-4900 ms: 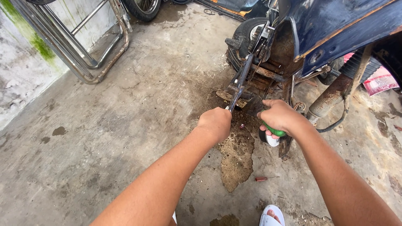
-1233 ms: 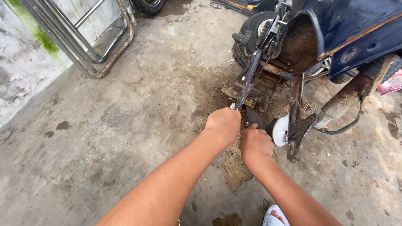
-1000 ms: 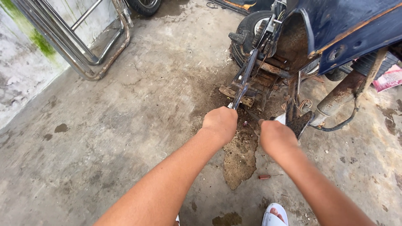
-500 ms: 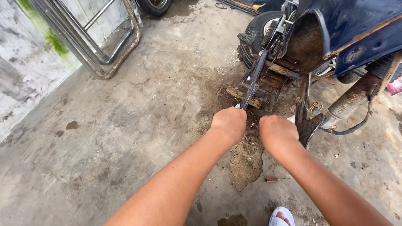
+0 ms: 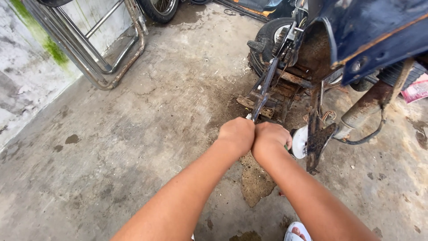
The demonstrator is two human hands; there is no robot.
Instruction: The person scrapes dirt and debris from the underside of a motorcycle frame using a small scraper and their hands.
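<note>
Much of what is gripped is hidden: the near end of the long dark bar (image 5: pixel 264 91) disappears behind the left hand (image 5: pixel 237 134), and only a sliver of green shows at the edge of the right hand (image 5: pixel 269 139) — too little for the object to be made out. The motorbike (image 5: pixel 356 40) is cut off by the top and right edges of the frame, and its underside is lost in rust and shadow.

Both arms are stretched forward and downward, with the fists pressed side by side, knuckles touching. The left fingers are curled shut around the bar's lower end; the right fingers are closed on the green-tipped object. The bar runs upward from the left fist to the bike's rusty frame, beside the tyre (image 5: pixel 263 44).

A white round part (image 5: pixel 300 141) sits just beside the right hand, with a rusty bracket (image 5: pixel 319 138) against it. A metal rack (image 5: pixel 104 53) stands well apart by the wall, and a brown stain (image 5: pixel 255 185) is spread on the concrete below the arms.
</note>
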